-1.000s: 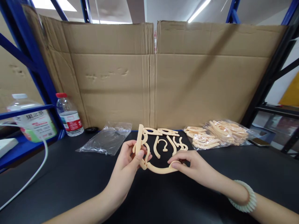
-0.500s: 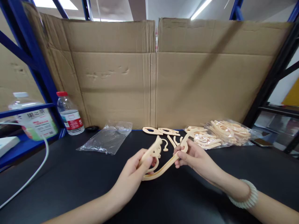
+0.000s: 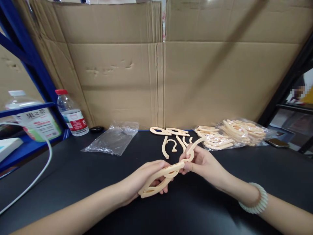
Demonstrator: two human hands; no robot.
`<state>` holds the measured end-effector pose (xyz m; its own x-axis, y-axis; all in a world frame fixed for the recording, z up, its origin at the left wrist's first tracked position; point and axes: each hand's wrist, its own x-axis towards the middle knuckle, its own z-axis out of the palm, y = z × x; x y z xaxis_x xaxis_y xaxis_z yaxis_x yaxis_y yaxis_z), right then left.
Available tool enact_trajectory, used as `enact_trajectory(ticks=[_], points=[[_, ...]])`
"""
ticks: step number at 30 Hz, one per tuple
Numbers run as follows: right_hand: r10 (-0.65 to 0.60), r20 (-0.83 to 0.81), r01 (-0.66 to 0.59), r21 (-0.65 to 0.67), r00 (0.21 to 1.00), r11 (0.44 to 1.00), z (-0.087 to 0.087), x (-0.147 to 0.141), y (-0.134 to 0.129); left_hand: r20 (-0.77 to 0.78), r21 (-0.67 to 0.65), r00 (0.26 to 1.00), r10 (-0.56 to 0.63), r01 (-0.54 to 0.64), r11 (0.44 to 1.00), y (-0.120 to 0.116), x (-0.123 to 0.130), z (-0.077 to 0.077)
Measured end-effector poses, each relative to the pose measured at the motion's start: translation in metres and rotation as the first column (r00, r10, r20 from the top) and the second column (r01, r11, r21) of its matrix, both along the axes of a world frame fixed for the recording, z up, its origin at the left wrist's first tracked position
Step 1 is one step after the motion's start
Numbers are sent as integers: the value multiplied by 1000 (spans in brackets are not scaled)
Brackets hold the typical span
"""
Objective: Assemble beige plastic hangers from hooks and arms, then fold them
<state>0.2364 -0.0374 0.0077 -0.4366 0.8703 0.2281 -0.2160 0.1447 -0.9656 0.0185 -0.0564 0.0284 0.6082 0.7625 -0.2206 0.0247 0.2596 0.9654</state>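
Cream plastic pieces [image 3: 156, 187], curved and joined in a long loop shape, are held above the black table. My left hand [image 3: 149, 176] is closed round the loop, its thumb along the upper bar. At the loop's right end my right hand [image 3: 199, 161] pinches a curved hook piece [image 3: 191, 152], whose tip points up and right. The hook and the loop meet between the two hands; my fingers partly hide the joint. Just beyond lie a loose curved arm [image 3: 165, 148], a small hook [image 3: 174, 145] and several other cream pieces [image 3: 181, 142].
Two cream loop-shaped pieces [image 3: 160, 131] lie by the cardboard wall [image 3: 117, 81]. Bags of cream parts [image 3: 241, 132] and a phone [image 3: 277, 143] are at the back right. An empty clear bag [image 3: 111, 138], a water bottle [image 3: 73, 117] and a white cable [image 3: 50, 156] are left.
My left hand has turned the cream pieces so that they lie closer together, up against the hook in my right hand. A loose curved arm on the table now shows. The view has tilted down.
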Motion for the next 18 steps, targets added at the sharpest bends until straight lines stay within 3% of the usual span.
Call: enact_trajectory(ticks=[4,6,11,18], points=[[41,10,-41,31,999,999,-2,0,1,78,-75,997,-14,20,997,6,-3,1],[47,23,-48,42,999,998,-4,0,2,47,-72,999,13,-10,997,8,-3,-1],[-11,100,7,38,995,999,-8,-4,2,-56,27,998,-2,4,1000,9,-2,-6],[-26,199,-4,148,980,989,-3,-9,-6,-189,187,981,-40,76,979,5,0,-8]])
